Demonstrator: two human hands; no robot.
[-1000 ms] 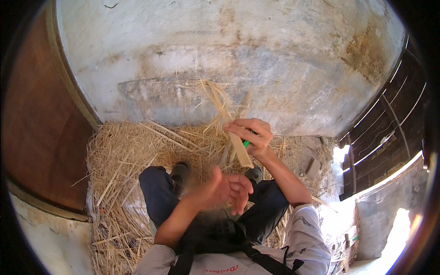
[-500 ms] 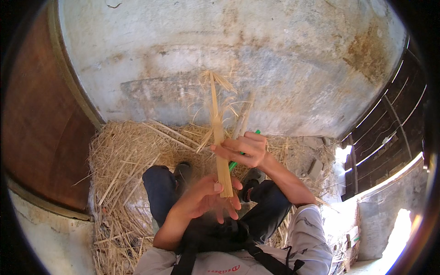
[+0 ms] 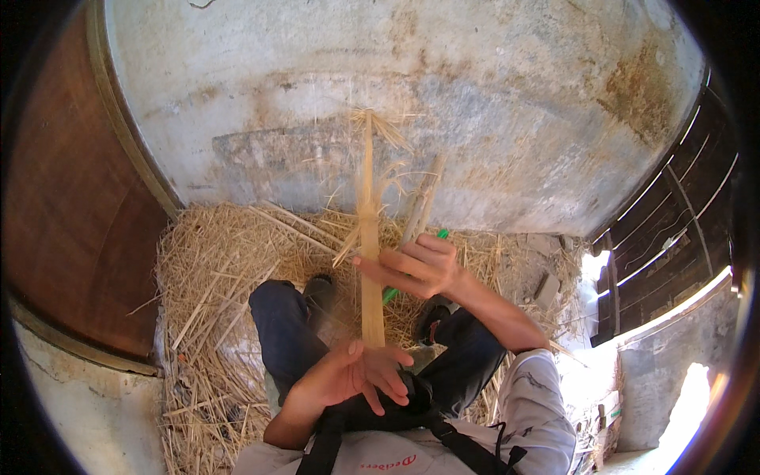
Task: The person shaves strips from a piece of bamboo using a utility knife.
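My right hand (image 3: 412, 266) is closed around a green-handled tool (image 3: 389, 295), with its fingers reaching across a pale, upright bamboo strip (image 3: 371, 309). The strip's upper end is split into frayed curls (image 3: 378, 127). Behind the hand a pale stick (image 3: 423, 190) leans up to the right; I cannot tell whether I grip it. My left hand (image 3: 368, 372) is open, palm upward and fingers spread, at the bottom end of the strip.
Straw and loose splints (image 3: 214, 293) cover the floor around my bent legs. A stained plaster wall (image 3: 514, 119) stands ahead, a brown panel (image 3: 79, 198) at left, dark slatted boards (image 3: 657, 229) at right. A small block (image 3: 545, 290) lies on the right.
The strip has swung from slanting to upright and slid down toward my left hand. My right hand has moved left and down, and my left hand sits lower, its fingers spread.
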